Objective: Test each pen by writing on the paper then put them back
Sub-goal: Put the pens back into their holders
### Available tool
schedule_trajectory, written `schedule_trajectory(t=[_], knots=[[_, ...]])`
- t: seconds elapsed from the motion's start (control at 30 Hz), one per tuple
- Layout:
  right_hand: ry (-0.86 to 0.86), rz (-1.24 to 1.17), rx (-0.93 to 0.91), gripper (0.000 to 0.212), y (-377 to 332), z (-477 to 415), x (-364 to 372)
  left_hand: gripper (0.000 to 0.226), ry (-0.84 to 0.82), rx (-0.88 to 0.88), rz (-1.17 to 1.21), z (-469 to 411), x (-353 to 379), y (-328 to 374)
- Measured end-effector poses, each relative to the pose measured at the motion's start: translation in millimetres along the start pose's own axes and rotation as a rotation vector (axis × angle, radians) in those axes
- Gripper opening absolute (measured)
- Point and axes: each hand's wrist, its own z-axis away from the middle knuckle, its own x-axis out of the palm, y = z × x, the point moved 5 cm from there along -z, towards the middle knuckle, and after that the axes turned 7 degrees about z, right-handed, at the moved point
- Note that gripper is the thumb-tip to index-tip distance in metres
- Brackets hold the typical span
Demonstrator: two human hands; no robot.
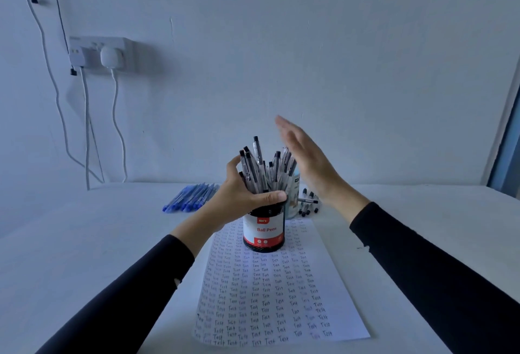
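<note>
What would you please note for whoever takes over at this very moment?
Left hand: grips the bunch of pens standing in the pen cup, thumb at its rim.
Right hand: open, fingers straight, raised beside the bunch, holding nothing.
The pen cup stands on the paper's far end; rows of "Test" fill the paper.
Blue pens and loose black pens lie on the table behind it.
Left: probably returning those; whether they were tested, I cannot tell.

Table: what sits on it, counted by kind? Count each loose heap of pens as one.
Pen tub: 1
Paper sheet: 1
Blue pen heap: 1
Black pen heap: 1
Half-hidden container: 1
Total: 5
</note>
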Motion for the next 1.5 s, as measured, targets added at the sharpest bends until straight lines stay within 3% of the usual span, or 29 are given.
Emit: schedule_trajectory(t=[0.17,0.4,0.53,0.7,0.8,0.87,0.9,0.97,1.03,1.07,1.13,1.2,1.33,1.4,1.5], knots=[[-0.162,0.053,-0.007,0.055,-6,-9,1,0.098,0.056,0.093,-0.204,1,2,8],[-0.221,0.041,-0.058,0.049,-12,-11,6,0.109,-0.035,0.190,-0.356,3,11,21],[-0.126,0.143,-0.129,0.048,-8,-3,6,0.143,0.090,0.116,-0.301,9,7,16],[-0.309,0.299,-0.096,0.049,-6,2,1,0.145,0.218,0.095,-0.057,23,10,4],[-0.159,0.034,-0.042,0.048,1,10,-14,0.133,0.184,-0.022,0.103,33,9,-15],[-0.001,-0.059,0.107,0.032,24,22,-20,0.114,0.134,-0.077,0.134,36,11,-26],[-0.030,-0.005,0.191,0.028,39,30,-15,0.103,0.117,-0.086,0.138,35,12,-29],[-0.289,0.041,0.330,0.048,60,49,10,0.090,0.089,-0.099,0.105,29,14,-28],[-0.464,-0.053,0.370,0.063,61,64,34,0.097,0.086,-0.086,0.091,21,21,-24],[-0.460,-0.081,0.344,0.061,58,67,42,0.106,0.121,-0.074,0.111,21,24,-19],[-0.312,-0.047,0.282,0.055,54,65,49,0.132,0.235,-0.063,0.101,20,22,-11],[-0.157,0.054,0.228,0.064,53,63,52,0.142,0.269,-0.051,0.029,17,21,1],[-0.011,0.131,0.165,0.074,52,66,53,0.111,0.245,-0.051,-0.020,3,17,15],[-0.134,0.085,0.200,0.073,53,65,53,0.085,0.123,-0.009,-0.104,-2,16,24],[-0.327,-0.067,0.227,0.065,56,63,49,0.048,-0.186,0.074,-0.116,-1,12,34]])
